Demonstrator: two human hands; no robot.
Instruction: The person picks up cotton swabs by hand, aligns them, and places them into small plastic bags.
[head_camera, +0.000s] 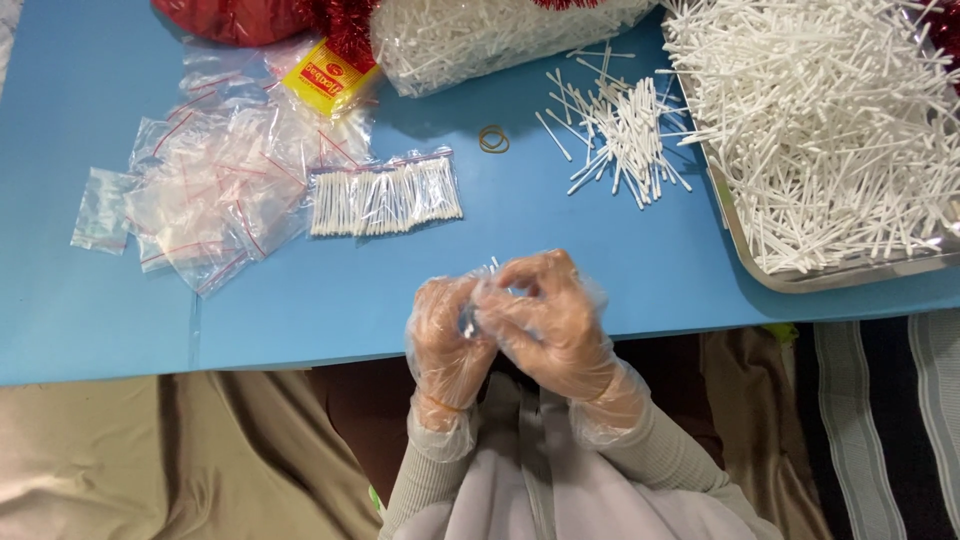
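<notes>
Both my hands wear clear plastic gloves and meet at the near edge of the blue table (330, 300). My left hand (447, 335) is closed around a small bundle of white cotton swabs (492, 268), whose tips poke out above the fingers. My right hand (550, 320) curls over the same bundle, fingers pinched at its top. A filled clear zip bag of cotton swabs (385, 195) lies flat on the table beyond my hands.
A heap of empty small zip bags (205, 195) lies at the left. A loose pile of swabs (620, 130) and a rubber band (493, 139) lie ahead. A metal tray (790, 280) heaped with swabs is at the right; a big bag of swabs (480, 35) and a yellow packet (327, 77) are at the back.
</notes>
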